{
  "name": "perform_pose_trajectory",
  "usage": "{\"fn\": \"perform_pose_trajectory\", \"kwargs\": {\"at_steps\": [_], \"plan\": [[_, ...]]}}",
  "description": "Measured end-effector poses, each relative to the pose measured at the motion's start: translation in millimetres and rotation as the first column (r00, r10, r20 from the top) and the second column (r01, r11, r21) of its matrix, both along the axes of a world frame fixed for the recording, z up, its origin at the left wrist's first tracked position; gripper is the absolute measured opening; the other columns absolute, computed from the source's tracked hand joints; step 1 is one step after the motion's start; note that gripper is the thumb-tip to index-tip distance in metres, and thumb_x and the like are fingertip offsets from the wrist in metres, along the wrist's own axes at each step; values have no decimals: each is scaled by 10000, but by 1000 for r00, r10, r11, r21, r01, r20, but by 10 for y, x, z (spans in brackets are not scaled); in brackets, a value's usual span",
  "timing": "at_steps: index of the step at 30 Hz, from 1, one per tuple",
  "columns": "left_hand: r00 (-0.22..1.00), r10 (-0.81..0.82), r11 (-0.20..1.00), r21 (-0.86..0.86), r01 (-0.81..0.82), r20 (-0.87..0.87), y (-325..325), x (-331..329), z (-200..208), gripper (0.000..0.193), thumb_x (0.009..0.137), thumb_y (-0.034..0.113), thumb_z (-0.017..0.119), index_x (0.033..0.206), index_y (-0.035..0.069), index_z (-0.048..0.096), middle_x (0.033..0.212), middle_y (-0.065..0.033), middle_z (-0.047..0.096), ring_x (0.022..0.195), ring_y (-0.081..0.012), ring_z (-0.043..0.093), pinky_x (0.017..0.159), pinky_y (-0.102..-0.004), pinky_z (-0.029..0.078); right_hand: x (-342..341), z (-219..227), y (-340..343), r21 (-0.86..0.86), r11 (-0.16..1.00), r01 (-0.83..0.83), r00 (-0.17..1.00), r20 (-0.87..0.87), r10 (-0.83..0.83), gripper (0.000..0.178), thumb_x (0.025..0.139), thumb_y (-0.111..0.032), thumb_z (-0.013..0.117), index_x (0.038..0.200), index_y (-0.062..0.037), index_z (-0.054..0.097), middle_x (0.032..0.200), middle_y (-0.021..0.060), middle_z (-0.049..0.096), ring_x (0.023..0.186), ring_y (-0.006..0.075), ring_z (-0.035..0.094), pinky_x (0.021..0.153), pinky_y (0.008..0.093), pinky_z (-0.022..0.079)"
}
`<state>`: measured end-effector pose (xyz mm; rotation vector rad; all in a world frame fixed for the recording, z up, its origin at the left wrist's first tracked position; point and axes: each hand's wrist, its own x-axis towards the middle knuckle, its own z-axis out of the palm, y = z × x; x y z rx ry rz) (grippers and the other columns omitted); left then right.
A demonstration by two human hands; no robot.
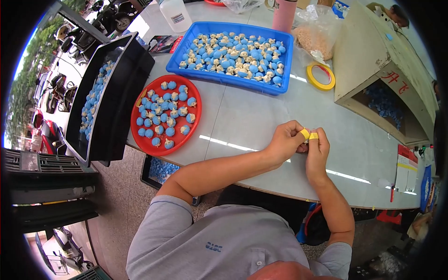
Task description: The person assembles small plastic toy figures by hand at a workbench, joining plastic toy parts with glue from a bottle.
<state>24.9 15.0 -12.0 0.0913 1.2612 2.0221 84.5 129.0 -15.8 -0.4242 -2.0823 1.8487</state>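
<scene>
Yellow tape-like bands [304, 134], two visible, wrap fingertips of both hands. Left hand [283, 142] and right hand [317, 157] meet over the right half of the grey glossy desk [233, 123], both pinched closed, apparently on one small pale piece [306, 141]; fingers hide most of it, can't tell its shape. Risks: pinch is tiny and the bands may dull the feel, so an uneven squeeze could pop the piece loose or crush it; a smooth desk top would let it skid. Left forearm angles in near the round red plastic plate [198, 109], which sits by the desk's near left edge, so a careless elbow swing could tip it off. Blue rectangular plastic tray [289, 63] at the far side is well filled; a hard bump might spill some. Counts: one plate with roughly three dozen blue-and-cream rounded pieces [170, 131], overlaps block an exact figure; one blue tray, too heaped to count; one deep black plastic bin [116, 102] at left, same problem; one yellow tape roll [319, 86]; one pink cylindrical cup [283, 14]; one white plastic bottle [176, 16].
</scene>
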Motion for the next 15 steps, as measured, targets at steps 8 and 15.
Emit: {"fn": "perform_pose_trajectory", "kwargs": {"at_steps": [8, 15], "plan": [[1000, -6, 1000, 16, 6, 0, 3, 2, -18, 90, 937, 94, 580, 946, 5, 568, 867, -80, 639, 704, -114, 615, 674, -263, 543, 12, -23, -10, -59, 998, 14, 1000, 7, -14, 235, 972, -95, 435, 757, -78, 342, 713, -35, 362, 674, 50, 312, 559, 242, 314], [1000, 4, 1000, 4, -3, -21, 10, 7, -1, 119, 942, 124, 593, 932, 9, 563, 832, -70, 628, 693, -105, 610, 648, -255, 534, 11, 23, -31, -45, 999, 10, 1000, -8, -11, 237, 987, -112, 423, 764, -78, 351, 721, -35, 369, 678, 49, 319, 568, 238, 319]]}}
